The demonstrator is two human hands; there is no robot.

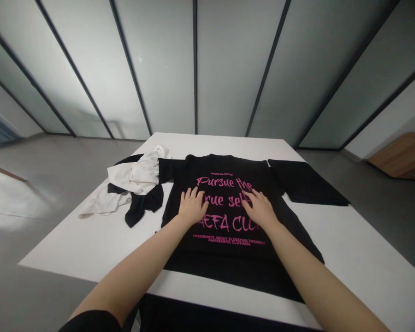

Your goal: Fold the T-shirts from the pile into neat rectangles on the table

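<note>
A black T-shirt [224,258] with pink lettering lies spread out, its collar toward the far side and its hem toward me. My left hand [192,206] rests flat on the left part of the print, fingers apart. On the right part of the print lies my right hand [258,207], also flat with spread fingers. Both palms press on the fabric and hold nothing. They cover some of the letters. The shirt's left sleeve touches a heap of clothes.
A crumpled heap of white clothing [134,176] and black clothing [145,203] lies left of the shirt. Right of it sits a folded black garment [307,182]. All rest on a white table [359,258]. Frosted glass panels [224,69] stand behind the table.
</note>
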